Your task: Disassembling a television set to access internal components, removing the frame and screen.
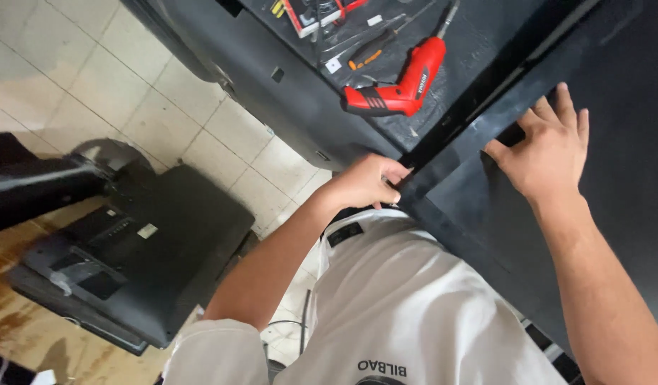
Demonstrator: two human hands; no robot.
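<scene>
black panel (557, 235) edge — pinched by left hand (363, 184) fingers (394, 173)

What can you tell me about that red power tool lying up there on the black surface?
The red power screwdriver has a glossy red plastic body with a black ribbed handle and a thin metal bit pointing up and to the right. It lies on its side on the dark work surface, beside an orange-handled screwdriver. Neither hand touches it; both rest lower, on the black panel.

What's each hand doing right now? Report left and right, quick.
Left hand: closed, gripping the corner edge of the large flat black panel.
Right hand: open, fingers spread, pressed flat on that panel.
</scene>
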